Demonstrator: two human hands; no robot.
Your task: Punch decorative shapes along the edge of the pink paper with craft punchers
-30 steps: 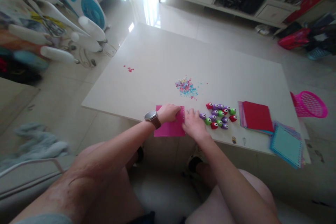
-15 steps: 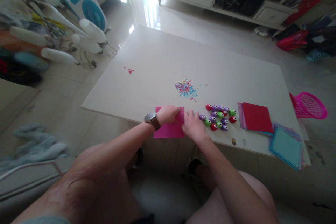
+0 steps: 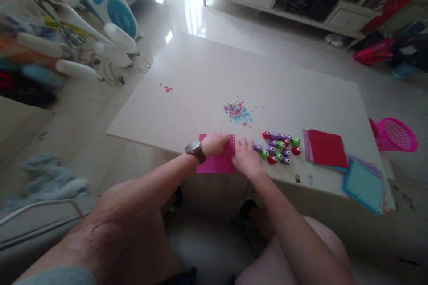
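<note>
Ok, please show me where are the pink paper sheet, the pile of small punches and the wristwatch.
pink paper sheet (image 3: pixel 216 165): head view, bare lower part.
pile of small punches (image 3: pixel 279 147): head view, middle of the cluster.
wristwatch (image 3: pixel 193 147): head view, round face.

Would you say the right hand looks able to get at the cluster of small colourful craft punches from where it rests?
Probably yes. The right hand rests at the pink paper sheet's edge, and the small colourful craft punches lie just beside its fingers with only bare white tabletop between.
</note>
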